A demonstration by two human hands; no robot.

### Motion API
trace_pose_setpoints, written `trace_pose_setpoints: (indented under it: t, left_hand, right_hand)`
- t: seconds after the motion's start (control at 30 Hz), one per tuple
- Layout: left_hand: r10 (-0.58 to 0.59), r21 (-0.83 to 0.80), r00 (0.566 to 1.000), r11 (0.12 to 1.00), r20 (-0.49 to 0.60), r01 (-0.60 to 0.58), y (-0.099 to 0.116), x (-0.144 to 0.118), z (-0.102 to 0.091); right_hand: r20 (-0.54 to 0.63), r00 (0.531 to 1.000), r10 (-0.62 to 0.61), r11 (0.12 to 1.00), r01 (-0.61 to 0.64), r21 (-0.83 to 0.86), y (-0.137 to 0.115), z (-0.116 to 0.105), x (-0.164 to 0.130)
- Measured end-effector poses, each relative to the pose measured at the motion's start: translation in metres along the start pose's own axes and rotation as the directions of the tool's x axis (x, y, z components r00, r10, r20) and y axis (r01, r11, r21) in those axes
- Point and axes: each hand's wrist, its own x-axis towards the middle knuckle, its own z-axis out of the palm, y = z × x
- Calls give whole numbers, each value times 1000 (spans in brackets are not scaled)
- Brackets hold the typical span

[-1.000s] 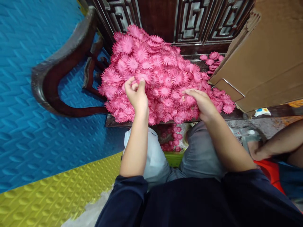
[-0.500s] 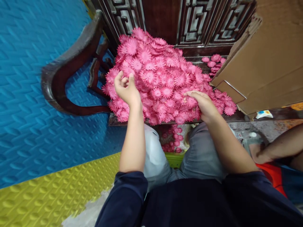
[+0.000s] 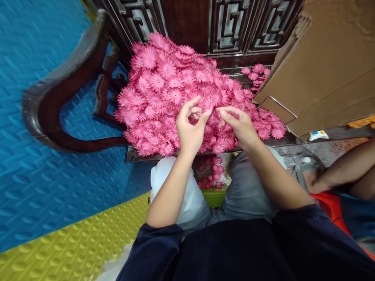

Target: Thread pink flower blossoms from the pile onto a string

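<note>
Working over a large heap of pink flowers (image 3: 166,70), the left hand (image 3: 191,127) and right hand (image 3: 240,127) face each other at the near middle of the pile, just apart. The fingers of both are half curled, thumbs drawn toward forefingers; whether either grips a flower cannot be told, as pink lies directly behind the fingertips. The heap sits on the dark wooden desk (image 3: 136,153), highest at far left, lower toward the right. A smaller cluster (image 3: 258,74) sits far right, beside a cardboard box (image 3: 322,78); more blooms (image 3: 216,170) show below the desk. Progress, as judged: handling appears under way, the bulk lying loose; no finished portion is identifiable.
</note>
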Motion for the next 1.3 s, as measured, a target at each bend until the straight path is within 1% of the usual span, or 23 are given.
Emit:
trace_pose_setpoints:
  t: [0.07,0.13,0.2,0.23,0.37,0.4,0.43,0.53,0.57,0.63,0.7,0.8,0.9,1.0,1.1,1.23,1.3]
  left_hand:
    - [-18,-13,998,1000,60,18,-1,2,0]
    - [-37,-26,992,999,117,40,-2,4,-2]
    - [-61,-54,984,996,169,71,-2,5,-5]
    - [-76,-74,977,993,198,92,-2,5,-5]
    - [-102,-160,951,975,293,154,-4,7,-8]
    - [-104,-173,947,972,303,161,-5,7,-8]
    - [-108,-181,944,969,312,170,-6,7,-8]
    - [-147,-190,926,956,349,223,-9,7,-7]
    - [-159,-193,921,952,356,239,-10,7,-7]
    - [-173,-188,916,949,361,253,-10,6,-6]
    - [-150,-162,924,962,353,218,-9,6,-7]
    - [-49,-40,951,997,305,64,-6,7,-7]
    - [72,91,966,991,250,-98,-3,7,-8]
    - [160,142,962,971,221,-194,-3,7,-7]
    - [193,164,961,960,200,-227,-4,7,-7]
    - [199,181,962,956,190,-233,-4,8,-7]
    - [198,179,963,956,185,-231,-4,8,-8]
  right_hand:
    - [-9,1000,-16,1000,16,-15,1,0,1]
    - [-22,1000,-5,1000,6,4,3,0,2]
    - [-24,999,39,997,-37,70,5,0,3]
    - [-7,998,69,992,-67,110,6,0,3]
    - [111,981,161,962,-181,204,4,-2,2]
    - [107,978,178,958,-197,209,4,-2,1]
    - [78,979,188,958,-201,206,4,-2,1]
    - [-36,987,159,977,-152,149,5,-3,1]
    - [-50,991,128,985,-121,122,6,-3,2]
    - [-42,998,55,996,-51,80,7,-3,3]
    - [-34,999,-15,998,17,52,8,-3,3]
    - [-41,996,-78,997,79,17,10,-3,4]
    - [-61,995,-81,997,80,-14,11,-4,4]
    - [-75,994,-76,997,75,-14,11,-3,5]
    - [-67,996,-57,998,59,23,10,-3,4]
    - [-43,999,-23,997,26,73,9,-3,4]
    - [-56,998,-28,997,32,66,9,-3,4]
